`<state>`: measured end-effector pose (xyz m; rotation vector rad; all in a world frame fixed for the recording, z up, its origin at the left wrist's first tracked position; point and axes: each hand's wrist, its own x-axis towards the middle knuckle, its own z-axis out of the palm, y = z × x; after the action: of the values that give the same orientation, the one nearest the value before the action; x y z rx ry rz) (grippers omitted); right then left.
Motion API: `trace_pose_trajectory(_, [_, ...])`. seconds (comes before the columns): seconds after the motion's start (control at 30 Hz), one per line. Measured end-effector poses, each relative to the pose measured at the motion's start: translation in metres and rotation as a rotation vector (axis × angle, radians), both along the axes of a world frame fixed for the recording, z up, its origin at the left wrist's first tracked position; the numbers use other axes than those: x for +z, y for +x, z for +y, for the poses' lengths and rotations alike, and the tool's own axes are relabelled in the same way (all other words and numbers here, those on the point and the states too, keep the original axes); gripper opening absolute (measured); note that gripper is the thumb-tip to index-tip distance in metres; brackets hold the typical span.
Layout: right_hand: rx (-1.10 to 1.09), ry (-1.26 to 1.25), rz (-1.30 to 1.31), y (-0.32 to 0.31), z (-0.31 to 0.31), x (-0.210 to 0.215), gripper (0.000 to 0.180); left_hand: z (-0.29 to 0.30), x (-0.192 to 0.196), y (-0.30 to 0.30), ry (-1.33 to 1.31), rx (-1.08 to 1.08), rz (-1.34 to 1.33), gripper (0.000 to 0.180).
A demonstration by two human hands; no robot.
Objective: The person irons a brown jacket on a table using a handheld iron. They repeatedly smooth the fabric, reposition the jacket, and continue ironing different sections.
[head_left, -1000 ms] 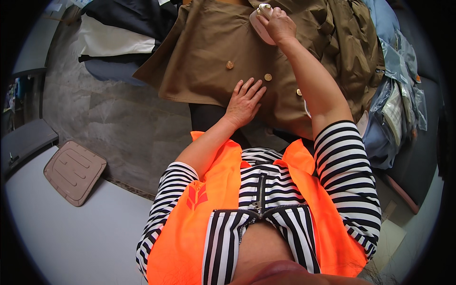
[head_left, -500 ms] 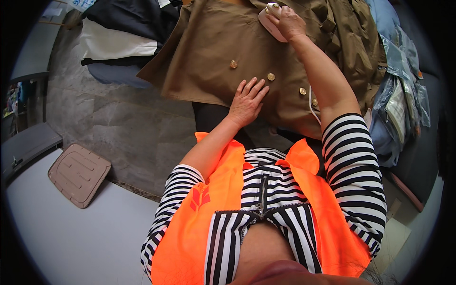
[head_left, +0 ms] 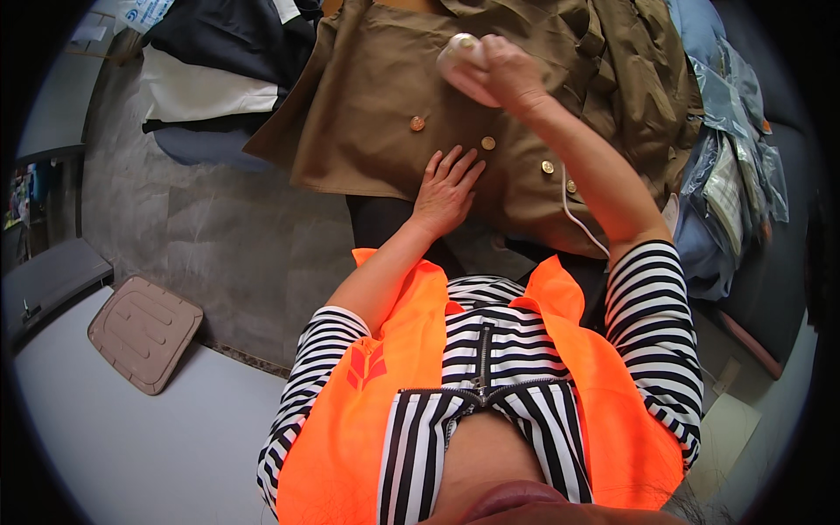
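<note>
Though its top runs out of view, the brown coat (head_left: 367,122) is the largest thing here, spread across the upper middle before a person in an orange vest (head_left: 363,437) with a red emblem. Dark garments (head_left: 227,48) and a white one (head_left: 206,87) lie heaped at the upper left. To the coat's right, clear plastic bags (head_left: 726,109) hold folded clothes, a pale checked cloth (head_left: 728,175) among them. A ridged brown panel (head_left: 144,332) lies at the left. In the top left corner sits another plastic bag (head_left: 144,13), printed in blue; its contents cannot be told.

The left hand (head_left: 444,201) lies palm-down on the coat's near edge, fingers loosely spread. The right hand (head_left: 512,74) is wrapped around a white handheld appliance (head_left: 468,74) over the coat — whether it touches the cloth, I cannot tell. A white cord (head_left: 582,225) runs beside the right forearm. Smallest are four gold buttons (head_left: 488,143) on the coat — one just beyond the left fingertips.
</note>
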<state>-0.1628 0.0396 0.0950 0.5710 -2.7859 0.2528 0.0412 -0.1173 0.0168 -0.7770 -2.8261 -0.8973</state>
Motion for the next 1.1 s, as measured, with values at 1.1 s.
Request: trace_pose_trajectory(1.1, [-0.136,0.002,-0.045,0.040,0.097,-0.003,0.060,0.004,0.007,0.007,-0.140,-0.012,0.004,0.071])
